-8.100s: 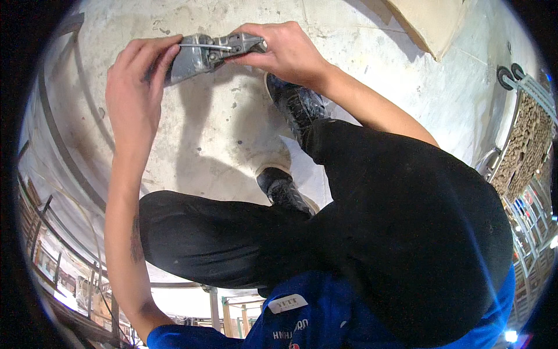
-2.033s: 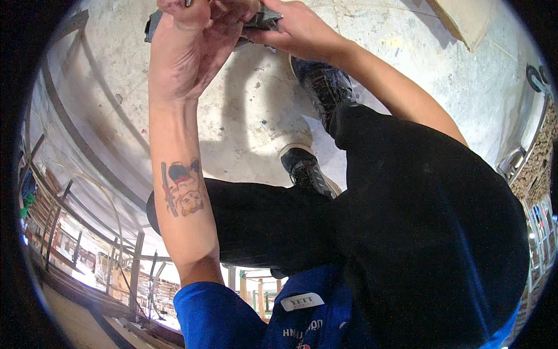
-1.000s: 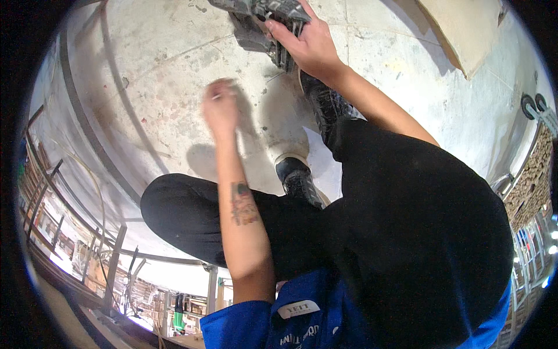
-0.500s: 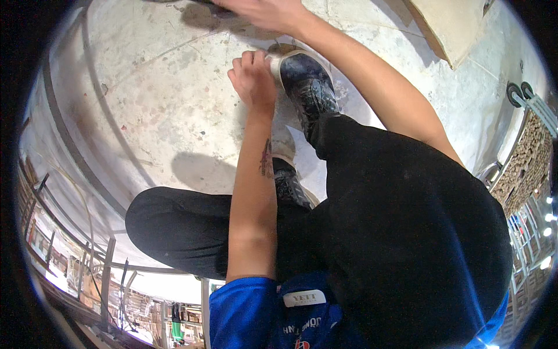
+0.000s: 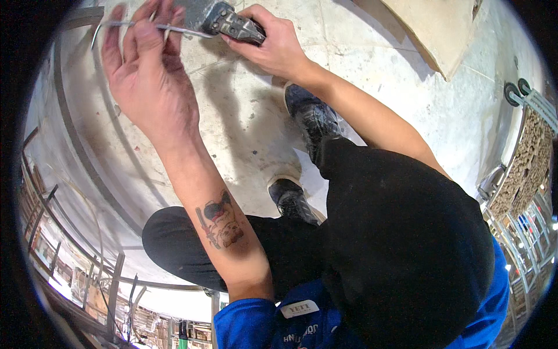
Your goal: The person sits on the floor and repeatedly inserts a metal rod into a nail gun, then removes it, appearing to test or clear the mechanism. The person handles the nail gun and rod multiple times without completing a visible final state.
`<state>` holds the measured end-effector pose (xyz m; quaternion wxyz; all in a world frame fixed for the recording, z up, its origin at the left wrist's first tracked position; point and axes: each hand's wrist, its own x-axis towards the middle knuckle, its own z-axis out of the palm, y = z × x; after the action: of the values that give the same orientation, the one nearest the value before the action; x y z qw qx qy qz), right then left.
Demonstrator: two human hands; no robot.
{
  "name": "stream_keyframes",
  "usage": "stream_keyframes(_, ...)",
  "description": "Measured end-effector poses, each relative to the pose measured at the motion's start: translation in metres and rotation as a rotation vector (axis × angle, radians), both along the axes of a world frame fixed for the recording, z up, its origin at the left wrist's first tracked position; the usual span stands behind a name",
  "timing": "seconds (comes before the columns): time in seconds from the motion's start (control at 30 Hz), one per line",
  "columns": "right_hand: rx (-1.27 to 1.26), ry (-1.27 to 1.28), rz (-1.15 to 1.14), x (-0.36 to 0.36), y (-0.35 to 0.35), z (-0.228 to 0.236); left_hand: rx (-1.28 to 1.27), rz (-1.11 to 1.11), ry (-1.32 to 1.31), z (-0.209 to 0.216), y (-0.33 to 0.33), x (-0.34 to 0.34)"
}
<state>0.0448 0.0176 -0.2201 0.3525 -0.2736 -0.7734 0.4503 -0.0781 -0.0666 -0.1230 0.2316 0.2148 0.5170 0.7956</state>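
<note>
And here's the left hand (image 5: 154,87), its thumb across a thin bent metal rod (image 5: 189,31), the other fingers spread apart; whether they actually pinch the rod, I can't tell. Over on the right hand (image 5: 276,46), no such doubt: thumb and fingers clamp a dark grey tool (image 5: 229,23) by its stubby end, up at the top of the view, above the floor (image 5: 238,160).

My call: keep that right grip firm, hold the rod's straight end in line with wherever it meets the tool, and turn from the bent end in small, even moves, so it doesn't slip or lever sideways.

Now the hard bits! The rod's tip meets the tool's near edge, but seated or merely touching, you can't say. Blur softens the left fingers, and the top edge crops both their tips and the tool's flat grey part.
</note>
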Motion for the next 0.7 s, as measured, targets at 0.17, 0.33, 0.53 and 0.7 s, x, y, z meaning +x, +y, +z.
stream_keyframes(0.17,-0.046,-0.064,0.042,0.0,-0.002,-0.003,-0.019,-0.01,-0.04,0.008,0.018,0.02)
stream_keyframes(0.33,-0.222,0.021,0.1,0.001,-0.004,0.003,0.025,-0.114,-0.055,-0.01,0.011,0.016)
stream_keyframes(0.53,-0.265,0.016,0.092,-0.001,-0.002,0.007,0.086,-0.167,-0.039,-0.016,0.008,0.007)
stream_keyframes(0.7,-0.27,-0.024,0.101,0.004,0.0,0.007,-0.065,-0.219,0.046,-0.012,0.006,0.007)
